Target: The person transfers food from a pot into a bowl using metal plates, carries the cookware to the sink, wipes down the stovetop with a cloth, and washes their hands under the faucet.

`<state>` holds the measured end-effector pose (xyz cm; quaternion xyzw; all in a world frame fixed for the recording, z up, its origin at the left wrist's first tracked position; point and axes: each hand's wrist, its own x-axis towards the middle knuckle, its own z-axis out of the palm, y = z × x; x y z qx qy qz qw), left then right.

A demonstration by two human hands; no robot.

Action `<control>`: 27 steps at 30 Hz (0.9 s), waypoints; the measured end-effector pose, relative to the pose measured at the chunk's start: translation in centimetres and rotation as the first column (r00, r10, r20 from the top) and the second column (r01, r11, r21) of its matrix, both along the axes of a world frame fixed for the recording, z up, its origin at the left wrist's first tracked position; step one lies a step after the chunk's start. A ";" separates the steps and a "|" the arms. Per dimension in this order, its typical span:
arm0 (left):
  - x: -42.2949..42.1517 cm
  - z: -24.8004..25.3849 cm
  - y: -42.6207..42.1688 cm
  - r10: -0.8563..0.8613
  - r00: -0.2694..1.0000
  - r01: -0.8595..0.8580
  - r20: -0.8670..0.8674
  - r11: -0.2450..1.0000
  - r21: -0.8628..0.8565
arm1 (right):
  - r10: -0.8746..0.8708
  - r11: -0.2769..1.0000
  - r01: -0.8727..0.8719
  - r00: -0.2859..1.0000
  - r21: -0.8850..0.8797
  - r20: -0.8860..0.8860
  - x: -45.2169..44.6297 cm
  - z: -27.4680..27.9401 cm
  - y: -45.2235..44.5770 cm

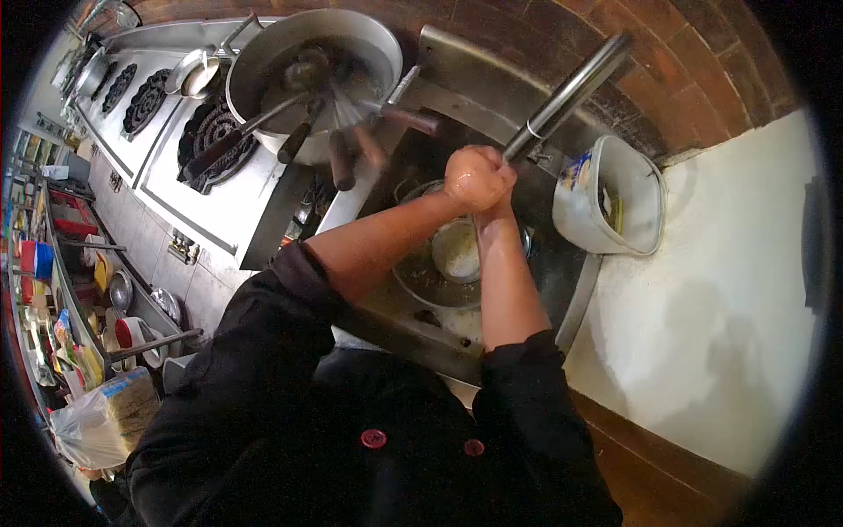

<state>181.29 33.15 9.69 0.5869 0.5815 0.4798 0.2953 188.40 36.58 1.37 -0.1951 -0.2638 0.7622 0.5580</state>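
My left hand (468,178) is closed over my right hand (504,180), and both look wet. The two are pressed together beside the lower end of a metal faucet pipe (562,101), above a dark metal sink (395,307). Most of the right hand's fingers are hidden in the clasp. Below my wrists, a round pan or bowl (458,255) with pale yellowish residue lies in the sink, partly covered by my forearms. A larger round rim shows around it.
Left of the sink stands a large metal pot (250,61) holding several ladles and dark-handled utensils. Stove burners (145,101) and a small pan (198,75) are beyond it. A white plastic bucket (580,206) stands at right. Shelves with bowls and a plastic bag (92,430) are at far left.
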 end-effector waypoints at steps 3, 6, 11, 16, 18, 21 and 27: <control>-1.1 0.6 -0.5 -0.092 0.995 0.091 0.029 0.996 0.010 | 0.045 0.998 -0.039 0.993 -0.052 0.110 -0.1 1.6 -0.7; -3.4 1.3 -1.9 -0.374 0.899 0.415 -0.228 0.893 0.172 | 0.130 0.991 -0.124 0.952 -0.040 0.276 1.0 2.8 -1.3; -7.1 -0.6 -9.1 -0.375 0.882 0.423 -0.284 0.896 0.133 | -0.334 0.907 -0.112 0.398 0.406 0.855 10.0 -3.8 4.0; -9.5 -3.9 -17.8 -0.364 0.915 0.391 -0.175 0.907 0.158 | -0.115 0.991 0.013 0.584 0.132 0.804 14.9 0.0 9.3; -9.9 -4.4 -20.7 -0.377 0.922 0.385 -0.090 0.917 0.103 | -0.049 0.995 0.093 0.726 -0.028 0.686 14.9 2.3 11.0; -11.3 -3.6 -23.6 -0.382 0.923 0.385 -0.053 0.920 0.076 | -0.018 0.970 0.165 0.780 -0.177 0.626 13.1 4.8 9.2; -16.3 -1.2 -26.1 -0.200 0.966 0.211 0.165 0.976 -0.052 | -0.057 0.990 -0.098 0.398 0.104 0.916 6.7 6.5 -1.2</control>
